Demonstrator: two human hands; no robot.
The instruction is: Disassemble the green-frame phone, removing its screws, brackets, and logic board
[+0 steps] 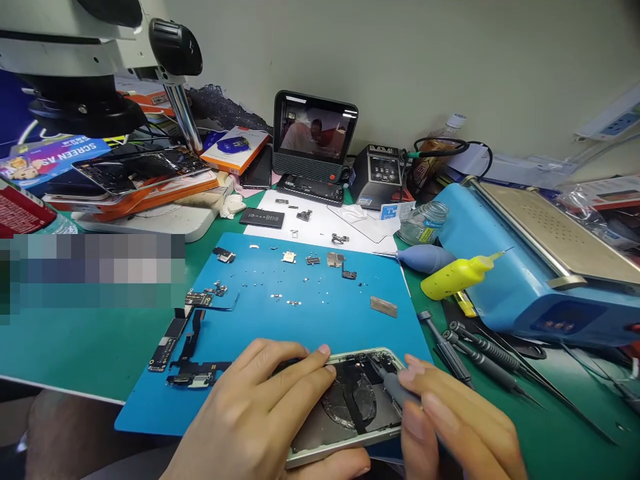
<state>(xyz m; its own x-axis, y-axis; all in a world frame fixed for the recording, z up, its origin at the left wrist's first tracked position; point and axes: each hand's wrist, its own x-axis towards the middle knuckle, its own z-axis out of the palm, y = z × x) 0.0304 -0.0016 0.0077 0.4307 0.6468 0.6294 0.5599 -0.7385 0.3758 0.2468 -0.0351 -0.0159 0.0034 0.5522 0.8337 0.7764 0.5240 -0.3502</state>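
My left hand (270, 407) is wrapped round an opened phone housing (320, 437), fingers over its top edge and thumb along the lower side. Inside the frame a dark round coil (345, 403) shows, crossed by a black strip. A grey-handled screwdriver (395, 388) is pinched in my right hand (450, 420), its tip down in the upper right corner of the housing. Whatever the tip touches is too small to make out. Left of the housing, a flex cable assembly (195, 375) and a logic board (167, 343) lie on the blue mat (280, 327).
Small parts, screws and a metal shield (383, 307) are spread over the mat. Several screwdrivers (483, 363) and tweezers (565, 397) lie at right, beside a blue heating plate machine (500, 260) and a yellow bottle (457, 277). A microscope (90, 87) overhangs the left; a battery (262, 218) lies behind.
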